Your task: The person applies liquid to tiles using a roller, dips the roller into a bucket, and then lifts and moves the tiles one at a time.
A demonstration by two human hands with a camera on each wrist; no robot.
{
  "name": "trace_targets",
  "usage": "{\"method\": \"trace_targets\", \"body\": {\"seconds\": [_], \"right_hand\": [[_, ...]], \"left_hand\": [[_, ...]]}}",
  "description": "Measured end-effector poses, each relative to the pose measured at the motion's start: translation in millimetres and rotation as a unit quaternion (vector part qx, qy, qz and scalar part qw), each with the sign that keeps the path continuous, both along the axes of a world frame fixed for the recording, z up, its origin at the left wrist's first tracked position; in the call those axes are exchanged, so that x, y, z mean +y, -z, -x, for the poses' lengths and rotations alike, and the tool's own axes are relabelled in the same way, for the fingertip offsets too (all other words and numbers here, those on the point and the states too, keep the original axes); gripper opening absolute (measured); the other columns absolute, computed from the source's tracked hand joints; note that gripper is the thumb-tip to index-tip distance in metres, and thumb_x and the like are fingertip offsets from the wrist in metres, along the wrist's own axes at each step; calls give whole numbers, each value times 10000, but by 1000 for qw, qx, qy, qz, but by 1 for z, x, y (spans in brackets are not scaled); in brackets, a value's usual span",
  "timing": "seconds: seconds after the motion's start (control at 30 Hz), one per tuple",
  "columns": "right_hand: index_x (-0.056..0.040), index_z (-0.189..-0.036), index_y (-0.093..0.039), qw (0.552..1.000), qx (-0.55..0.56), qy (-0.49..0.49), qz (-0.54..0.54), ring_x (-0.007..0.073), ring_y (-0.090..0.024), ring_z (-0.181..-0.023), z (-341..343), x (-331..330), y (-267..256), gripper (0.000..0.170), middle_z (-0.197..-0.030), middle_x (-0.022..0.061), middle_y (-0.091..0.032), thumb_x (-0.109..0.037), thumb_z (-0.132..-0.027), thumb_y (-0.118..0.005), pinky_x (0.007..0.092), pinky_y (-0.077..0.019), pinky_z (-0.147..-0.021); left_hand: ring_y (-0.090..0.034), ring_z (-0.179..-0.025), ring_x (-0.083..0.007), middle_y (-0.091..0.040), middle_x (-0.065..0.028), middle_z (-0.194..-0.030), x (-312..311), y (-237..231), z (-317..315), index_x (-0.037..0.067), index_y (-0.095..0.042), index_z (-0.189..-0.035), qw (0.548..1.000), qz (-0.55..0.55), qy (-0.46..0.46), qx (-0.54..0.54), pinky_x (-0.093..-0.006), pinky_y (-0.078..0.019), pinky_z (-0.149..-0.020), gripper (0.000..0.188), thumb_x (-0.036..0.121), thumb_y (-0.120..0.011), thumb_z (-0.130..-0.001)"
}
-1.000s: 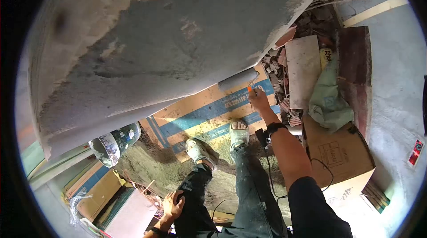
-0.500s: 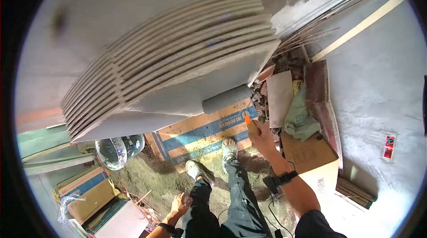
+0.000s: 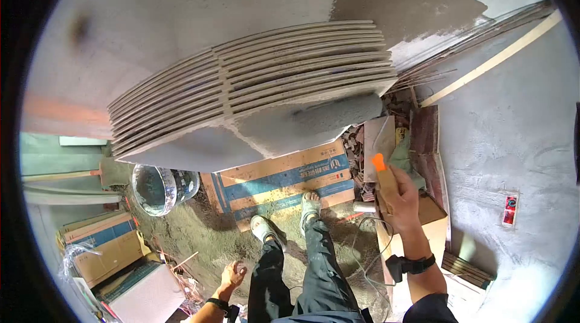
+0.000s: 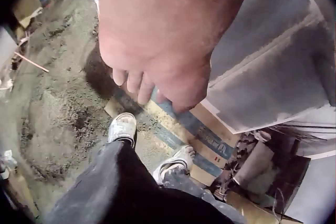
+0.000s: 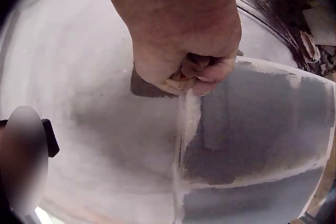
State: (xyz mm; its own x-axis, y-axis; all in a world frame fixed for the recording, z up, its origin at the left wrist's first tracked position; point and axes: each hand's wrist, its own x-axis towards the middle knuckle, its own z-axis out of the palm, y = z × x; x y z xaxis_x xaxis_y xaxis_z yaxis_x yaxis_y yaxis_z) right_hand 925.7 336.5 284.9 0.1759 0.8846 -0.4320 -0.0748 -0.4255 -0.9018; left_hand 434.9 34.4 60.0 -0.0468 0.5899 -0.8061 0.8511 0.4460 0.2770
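My right hand [image 3: 400,199] grips the handle of a paint roller [image 3: 353,109], its orange collar showing above the fingers. The grey roller sleeve lies along the upper right part of the front tile [image 3: 266,133], where a dark grey coat shows. Many large tiles stand stacked in two side-by-side piles [image 3: 302,69] with their edges showing. In the right wrist view the fingers curl round the handle, with the coated grey surface [image 5: 257,129] beside them. My left hand [image 3: 232,276] hangs beside the left leg, fingers loosely curled, holding nothing.
Flattened cardboard [image 3: 284,181] lies under the tiles, near the sandalled feet. A clear bucket [image 3: 158,190] stands at the left. Broken rubble [image 3: 356,148] and a cardboard box [image 3: 432,217] lie at the right. A dark cable [image 3: 356,250] trails over the floor.
The roller has moved up the tile face, and my right hand has shifted right with it. The head view has tilted up, showing the stacked edges and the wall. The left hand has left the knee.
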Motion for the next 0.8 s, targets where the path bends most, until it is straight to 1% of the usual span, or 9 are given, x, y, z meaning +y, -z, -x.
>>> {"method": "trace_targets", "body": {"seconds": [0.13, 0.2, 0.33, 0.4, 0.47, 0.53, 0.7, 0.73, 0.8], "right_hand": [[22, -1342, -506, 1000, -5, -16, 3, 59, -516, -612, 3, 1, -31, 534, -909, 41, -615, -45, -822, -609, 215, -420, -512], [21, -1340, -508, 1000, -10, -27, 3, 59, -518, -606, 3, 0, -40, 531, -901, 43, -615, -60, -825, -612, 216, -420, -503], [21, -1343, -505, 998, -35, -44, 22, 66, -523, -580, 13, -12, -49, 531, -882, 47, -613, -85, -836, -619, 225, -422, -476], [22, -1345, -501, 998, -14, -60, 0, 65, -521, -572, 18, -23, -41, 529, -882, 46, -611, -83, -839, -612, 226, -422, -471], [23, -1348, -497, 997, 10, -75, -22, 64, -519, -563, 26, -24, -34, 527, -883, 44, -608, -82, -843, -606, 226, -421, -467], [22, -1356, -490, 998, 25, -52, 24, 61, -498, -551, 42, -22, -28, 524, -902, 40, -604, -67, -849, -587, 224, -404, -462], [25, -1341, -501, 998, 27, -37, 43, 53, -465, -563, 71, -10, -4, 507, -920, 38, -600, -48, -847, -587, 215, -370, -470], [25, -1339, -500, 999, 4, -34, 38, 50, -462, -562, 76, -10, 1, 506, -913, 35, -598, -52, -848, -594, 213, -370, -473], [26, -1337, -499, 998, -24, -35, 36, 47, -460, -561, 80, -8, 16, 506, -905, 33, -595, -56, -848, -601, 211, -370, -475]], "left_hand": [[-599, -1099, -376, -656, -208, -1122, -10, -6, 0, 101, -617, -1192, 999, 29, -44, -6, -453, -474, -939, 461, 420, -604, -859], [-599, -1099, -372, -659, -200, -1127, -11, -11, -6, 116, -627, -1179, 995, -2, -76, -58, -446, -476, -939, 442, 416, -601, -856], [-595, -1096, -368, -660, -177, -1135, -9, -17, -26, 118, -609, -1209, 996, -16, -66, -64, -439, -469, -952, 449, 409, -587, -868], [-591, -1100, -371, -651, -183, -1148, -12, -17, -35, 113, -600, -1223, 997, -6, -63, -42, -439, -462, -961, 449, 399, -581, -877], [-577, -1114, -383, -635, -192, -1168, -13, -15, -39, 110, -599, -1224, 995, -12, -67, -71, -452, -457, -962, 446, 401, -572, -887], [-567, -1121, -394, -624, -203, -1180, 1, -28, -44, 103, -602, -1219, 992, 21, -91, -81, -458, -451, -967, 434, 385, -576, -891], [-574, -1114, -391, -639, -209, -1150, -23, -23, -33, 96, -611, -1203, 990, -1, -121, -71, -453, -460, -954, 421, 370, -599, -882], [-577, -1117, -389, -641, -206, -1154, -28, -22, -30, 104, -611, -1203, 990, -10, -120, -74, -452, -463, -948, 419, 376, -593, -885], [-589, -1113, -388, -646, -200, -1162, -37, -15, -26, 117, -614, -1199, 990, 25, -125, -58, -447, -472, -940, 417, 385, -586, -881]]}}
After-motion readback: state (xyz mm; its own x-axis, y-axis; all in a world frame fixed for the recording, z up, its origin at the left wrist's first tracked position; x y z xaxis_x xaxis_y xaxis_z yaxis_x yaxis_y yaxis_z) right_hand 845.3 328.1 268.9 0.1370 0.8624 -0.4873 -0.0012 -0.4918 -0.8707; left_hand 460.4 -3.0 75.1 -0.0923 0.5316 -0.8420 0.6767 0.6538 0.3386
